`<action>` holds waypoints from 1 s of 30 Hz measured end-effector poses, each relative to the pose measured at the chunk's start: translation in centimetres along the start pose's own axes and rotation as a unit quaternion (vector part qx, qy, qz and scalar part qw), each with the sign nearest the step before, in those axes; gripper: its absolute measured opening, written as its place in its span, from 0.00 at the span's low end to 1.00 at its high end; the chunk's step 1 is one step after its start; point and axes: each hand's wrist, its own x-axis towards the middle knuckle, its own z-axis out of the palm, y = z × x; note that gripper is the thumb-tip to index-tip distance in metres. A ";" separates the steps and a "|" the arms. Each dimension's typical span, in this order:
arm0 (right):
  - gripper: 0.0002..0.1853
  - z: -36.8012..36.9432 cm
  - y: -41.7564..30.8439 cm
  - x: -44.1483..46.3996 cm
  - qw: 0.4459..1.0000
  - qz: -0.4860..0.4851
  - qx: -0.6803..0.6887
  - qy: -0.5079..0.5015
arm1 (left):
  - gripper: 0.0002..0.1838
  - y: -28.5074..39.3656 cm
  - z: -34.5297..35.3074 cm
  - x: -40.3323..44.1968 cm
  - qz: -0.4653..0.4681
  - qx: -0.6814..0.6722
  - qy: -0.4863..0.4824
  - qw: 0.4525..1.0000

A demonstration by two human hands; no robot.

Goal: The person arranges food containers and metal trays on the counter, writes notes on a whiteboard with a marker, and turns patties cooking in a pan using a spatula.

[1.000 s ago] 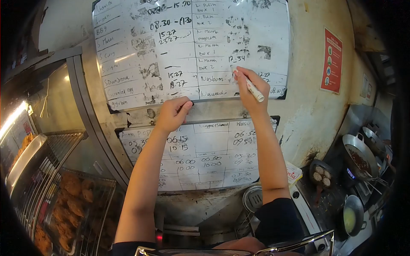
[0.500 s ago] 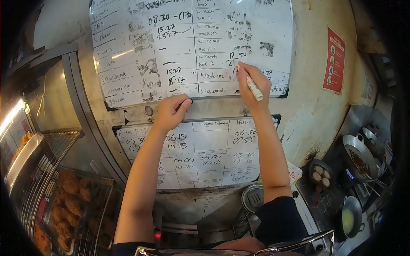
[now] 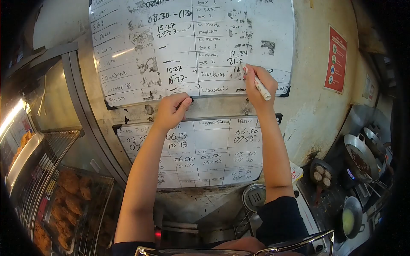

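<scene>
Two bare hands are raised to the wall. The right hand grips a white marker between thumb and fingers, its writing end toward the upper whiteboard, just beside a handwritten "21" under "17.54". The left hand is closed with its fingers curled, at the lower edge of this board; a small dark piece shows beside it, though whether it is held cannot be told. Names, times and black smudges cover the upper board.

Below hangs a lower whiteboard with more times, partly hidden by the left forearm. To the right of both, a red poster is on the wall. Farther out at lower right are a wok with dark contents, a pan of round patties and a smaller pan holding something yellowish. At lower left, browned fried pieces lie on a wire rack.
</scene>
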 end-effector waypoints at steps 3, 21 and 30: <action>0.04 -0.4 -0.3 0.2 1.000 -0.004 -0.007 -0.025 | 0.14 -0.1 0.0 0.0 -0.002 -0.002 0.000 1.000; 0.04 -3.2 -0.8 0.2 0.998 -0.055 -0.010 0.014 | 0.14 0.9 -0.2 -0.2 -0.005 0.018 -0.004 1.000; 0.18 -15.8 -9.7 -12.4 0.978 -0.020 -0.005 0.209 | 0.14 0.3 0.1 -0.2 0.007 0.027 0.007 1.000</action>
